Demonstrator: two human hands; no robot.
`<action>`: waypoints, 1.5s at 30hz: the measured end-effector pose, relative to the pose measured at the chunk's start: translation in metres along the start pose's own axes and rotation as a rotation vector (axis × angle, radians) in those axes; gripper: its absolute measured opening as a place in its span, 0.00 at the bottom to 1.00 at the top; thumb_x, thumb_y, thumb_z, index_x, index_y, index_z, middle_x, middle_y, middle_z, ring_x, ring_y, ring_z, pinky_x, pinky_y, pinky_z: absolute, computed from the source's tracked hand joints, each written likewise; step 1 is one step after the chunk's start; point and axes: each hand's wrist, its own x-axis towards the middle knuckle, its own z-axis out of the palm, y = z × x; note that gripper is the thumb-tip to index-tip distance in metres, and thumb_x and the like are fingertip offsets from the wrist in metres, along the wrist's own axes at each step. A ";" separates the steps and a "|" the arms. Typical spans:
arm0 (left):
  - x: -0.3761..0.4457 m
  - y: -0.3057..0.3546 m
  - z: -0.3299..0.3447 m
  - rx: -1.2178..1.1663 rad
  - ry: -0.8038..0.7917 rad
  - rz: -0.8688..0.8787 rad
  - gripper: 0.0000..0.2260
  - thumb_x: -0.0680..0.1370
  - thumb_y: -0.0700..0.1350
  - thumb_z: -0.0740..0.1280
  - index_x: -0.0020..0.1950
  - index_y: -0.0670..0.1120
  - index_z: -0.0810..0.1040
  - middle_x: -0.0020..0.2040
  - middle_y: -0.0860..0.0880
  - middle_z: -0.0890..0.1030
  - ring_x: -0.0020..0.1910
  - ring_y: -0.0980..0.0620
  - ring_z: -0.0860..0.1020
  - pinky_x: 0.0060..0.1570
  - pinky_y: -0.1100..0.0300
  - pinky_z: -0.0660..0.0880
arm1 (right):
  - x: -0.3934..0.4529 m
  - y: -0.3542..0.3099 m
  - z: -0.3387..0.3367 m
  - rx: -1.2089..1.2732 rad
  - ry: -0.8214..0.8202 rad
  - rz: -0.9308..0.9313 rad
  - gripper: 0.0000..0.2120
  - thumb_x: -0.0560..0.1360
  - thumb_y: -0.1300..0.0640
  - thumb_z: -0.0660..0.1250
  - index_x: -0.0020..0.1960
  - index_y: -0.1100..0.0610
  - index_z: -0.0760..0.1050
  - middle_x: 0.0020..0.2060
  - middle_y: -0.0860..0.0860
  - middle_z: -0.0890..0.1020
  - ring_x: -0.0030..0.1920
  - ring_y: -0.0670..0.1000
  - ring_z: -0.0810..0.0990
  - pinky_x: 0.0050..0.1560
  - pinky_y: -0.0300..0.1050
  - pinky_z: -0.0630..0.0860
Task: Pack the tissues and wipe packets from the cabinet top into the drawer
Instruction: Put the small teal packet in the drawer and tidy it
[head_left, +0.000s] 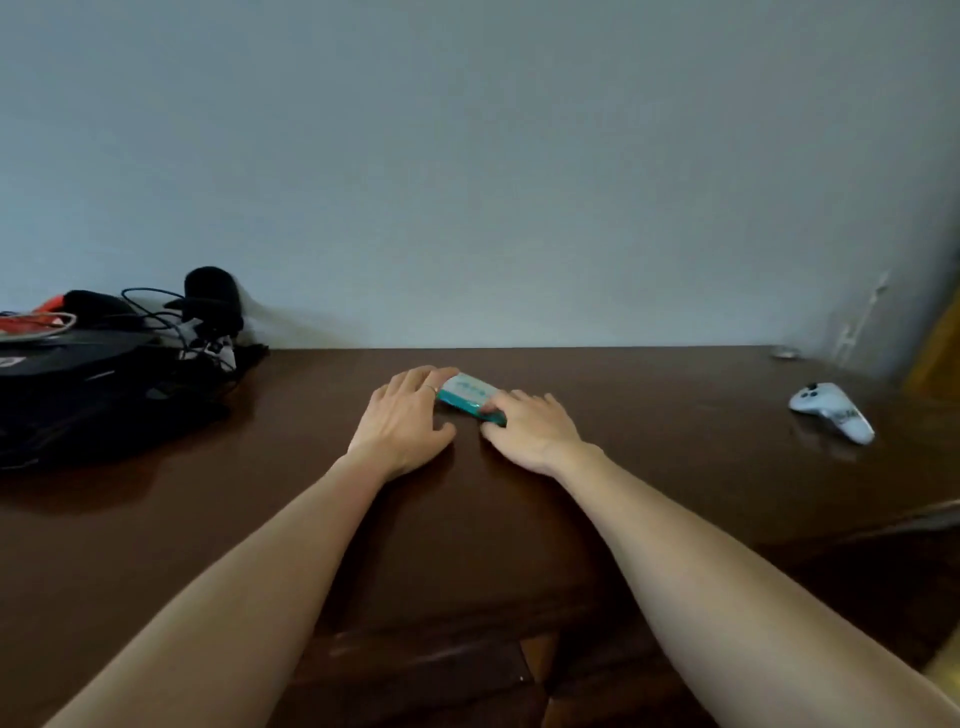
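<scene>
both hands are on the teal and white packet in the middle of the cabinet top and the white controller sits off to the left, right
Not quite. In the head view the white controller lies off to the right, not the left. The rest holds: left hand and right hand are both on the teal and white packet mid cabinet top.

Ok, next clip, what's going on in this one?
A person has both hands on a teal and white packet lying on the dark wooden cabinet top. The left hand covers its left end, the right hand its right end, fingers curling around it. It has not left the surface. A black bag with cables sits far left, a white controller far right. No drawer shows.
</scene>
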 end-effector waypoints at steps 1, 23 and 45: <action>-0.008 0.002 -0.005 -0.026 -0.023 0.011 0.29 0.76 0.49 0.67 0.77 0.57 0.67 0.76 0.50 0.69 0.76 0.48 0.65 0.73 0.50 0.61 | -0.024 -0.007 -0.004 0.037 0.016 -0.060 0.18 0.77 0.45 0.60 0.66 0.44 0.74 0.68 0.49 0.77 0.67 0.54 0.74 0.73 0.54 0.61; -0.378 0.022 -0.055 -0.947 0.074 -0.357 0.25 0.71 0.52 0.78 0.65 0.52 0.74 0.46 0.50 0.87 0.45 0.50 0.87 0.39 0.59 0.82 | -0.350 -0.086 0.029 1.090 -0.157 -0.084 0.07 0.81 0.52 0.68 0.59 0.50 0.81 0.50 0.48 0.87 0.53 0.48 0.86 0.48 0.45 0.83; -0.565 -0.119 0.130 -0.419 -0.431 -0.938 0.16 0.77 0.60 0.67 0.61 0.57 0.81 0.60 0.53 0.81 0.57 0.49 0.80 0.49 0.57 0.76 | -0.389 -0.073 0.352 0.916 -0.495 0.587 0.12 0.78 0.47 0.72 0.55 0.54 0.84 0.40 0.47 0.85 0.36 0.46 0.82 0.27 0.36 0.74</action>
